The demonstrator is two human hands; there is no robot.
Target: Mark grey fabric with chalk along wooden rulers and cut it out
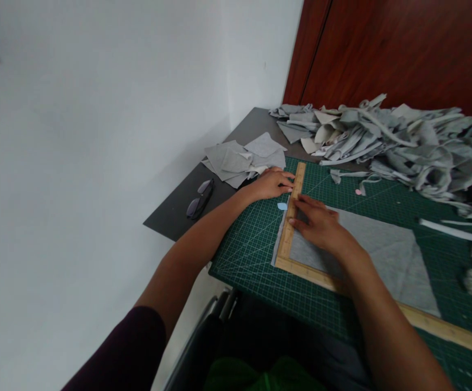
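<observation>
A grey fabric piece (382, 247) lies flat on the green cutting mat (252, 244). A wooden L-shaped square ruler (296, 187) sits on the fabric's left and near edges. My left hand (270, 183) rests flat against the ruler's short arm from the left. My right hand (317, 222) presses down on the ruler and fabric from the right, fingers on the wood. A small light blue chalk piece (282, 206) lies on the mat between the two hands.
A stack of cut grey squares (244, 160) and a pair of glasses (200, 199) lie on the dark table (170, 212) at left. A big heap of grey fabric scraps (402, 144) fills the far side. Loose strips (450, 229) lie at right. A white wall is left.
</observation>
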